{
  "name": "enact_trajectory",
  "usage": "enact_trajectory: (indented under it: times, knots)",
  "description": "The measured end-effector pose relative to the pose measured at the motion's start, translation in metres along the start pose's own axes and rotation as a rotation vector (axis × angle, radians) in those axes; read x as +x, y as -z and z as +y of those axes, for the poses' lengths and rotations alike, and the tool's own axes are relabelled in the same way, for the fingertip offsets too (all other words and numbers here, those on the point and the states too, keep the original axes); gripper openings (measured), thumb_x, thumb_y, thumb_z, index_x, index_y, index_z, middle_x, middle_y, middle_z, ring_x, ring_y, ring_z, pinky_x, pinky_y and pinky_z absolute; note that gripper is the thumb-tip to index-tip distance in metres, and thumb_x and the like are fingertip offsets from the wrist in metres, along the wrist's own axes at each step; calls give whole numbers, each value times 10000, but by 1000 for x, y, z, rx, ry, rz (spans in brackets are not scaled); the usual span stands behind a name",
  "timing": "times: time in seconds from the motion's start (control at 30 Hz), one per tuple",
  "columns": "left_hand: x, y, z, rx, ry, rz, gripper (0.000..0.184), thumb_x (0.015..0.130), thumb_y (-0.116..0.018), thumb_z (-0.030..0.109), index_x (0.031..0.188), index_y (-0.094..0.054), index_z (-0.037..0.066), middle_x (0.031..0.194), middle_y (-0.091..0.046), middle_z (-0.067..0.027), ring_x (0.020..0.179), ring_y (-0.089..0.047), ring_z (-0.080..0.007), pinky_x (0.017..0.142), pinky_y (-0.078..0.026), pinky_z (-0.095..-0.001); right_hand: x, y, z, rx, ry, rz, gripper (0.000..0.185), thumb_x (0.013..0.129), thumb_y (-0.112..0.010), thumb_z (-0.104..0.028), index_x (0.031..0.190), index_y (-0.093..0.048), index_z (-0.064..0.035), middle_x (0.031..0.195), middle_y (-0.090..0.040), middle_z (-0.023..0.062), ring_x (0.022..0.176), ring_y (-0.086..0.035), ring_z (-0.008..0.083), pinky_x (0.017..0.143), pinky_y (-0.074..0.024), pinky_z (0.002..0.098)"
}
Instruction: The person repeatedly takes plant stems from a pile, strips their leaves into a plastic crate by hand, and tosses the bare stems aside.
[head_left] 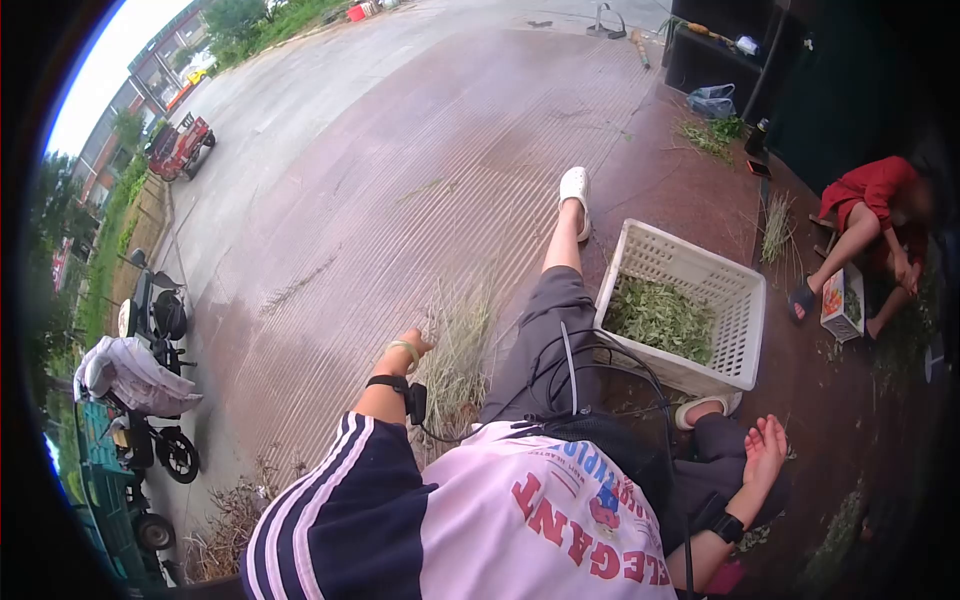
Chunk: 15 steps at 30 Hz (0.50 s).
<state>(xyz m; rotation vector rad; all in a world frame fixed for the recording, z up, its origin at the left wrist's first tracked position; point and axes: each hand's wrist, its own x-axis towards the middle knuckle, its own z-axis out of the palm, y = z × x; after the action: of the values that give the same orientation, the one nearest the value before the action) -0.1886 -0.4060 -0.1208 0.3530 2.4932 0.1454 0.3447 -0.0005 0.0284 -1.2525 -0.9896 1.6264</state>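
My left hand (418, 342) reaches out over a pile of pale, dry stalks (455, 350) on the ground to my left. A green band circles that wrist, with a black strapped device below it. The hand is seen end-on, so its fingers are mostly hidden. My right hand (765, 450) is raised beside my right knee, fingers stretched out and nothing visible in it. Between my legs and to the right stands a white plastic crate (735, 325), partly filled with loose green leaves (655, 318). Black cables (640, 370) run across my lap near the crate.
A person in red (870, 190) sits at the right, hands over a small white box (843, 305). Loose stalks (778, 228) and leafy stems (710, 140) lie beyond the crate. A motorbike (165, 320) and a green cart (105, 490) stand at the far left.
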Motion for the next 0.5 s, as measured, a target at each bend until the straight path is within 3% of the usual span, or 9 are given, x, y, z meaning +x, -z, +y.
enact_trajectory:
  times: [0.03,0.13,0.2,0.27,0.37,0.4,0.5]
  knots:
    - [6,-8,-6,253,26,-96,405,819,-602,270,1138,-510,39,765,-599,-78,647,-557,-177,595,-457,-309,1,-2,0,-12,-2,-8,226,844,-587,-214,1027,-544,-90,879,-587,13,698,-550,88,601,-447,207]
    - [-22,15,14,-1011,127,-292,312,850,-566,248,1090,-536,51,683,-551,-17,551,-497,-120,526,-423,-266,3,-1,3,-30,-8,-12,225,845,-584,-217,1026,-545,-89,871,-589,13,692,-553,87,595,-451,206]
    - [-37,44,39,-1481,-98,-448,244,880,-520,208,1069,-543,55,633,-498,26,500,-434,-74,504,-383,-220,5,-1,7,-49,-27,-23,221,847,-580,-216,1025,-545,-90,860,-591,12,683,-555,87,588,-456,206]
    - [-29,59,49,-1443,-327,-493,313,906,-464,273,1072,-554,22,759,-572,0,593,-505,-84,535,-416,-215,7,-1,14,-59,-60,-18,213,849,-577,-217,1017,-546,-91,846,-592,13,669,-557,88,574,-460,208]
    - [-48,87,82,-1496,-435,-533,330,918,-437,285,1094,-520,19,765,-566,3,615,-510,-84,609,-442,-239,13,6,27,-92,-94,-26,211,847,-578,-222,1017,-550,-100,846,-595,11,671,-559,94,569,-460,220]
    - [-46,91,84,-1494,-476,-562,480,911,-394,406,1157,-479,3,974,-591,-63,825,-576,-146,746,-477,-292,15,9,30,-105,-103,-27,213,845,-580,-225,1018,-551,-104,849,-596,10,676,-559,97,570,-459,225]
    - [-77,107,110,-1659,-605,-675,593,890,-360,488,1220,-427,0,1153,-530,-123,1018,-544,-224,858,-458,-357,14,11,32,-99,-101,-14,212,841,-584,-230,1008,-551,-105,836,-591,10,665,-556,101,560,-458,229]
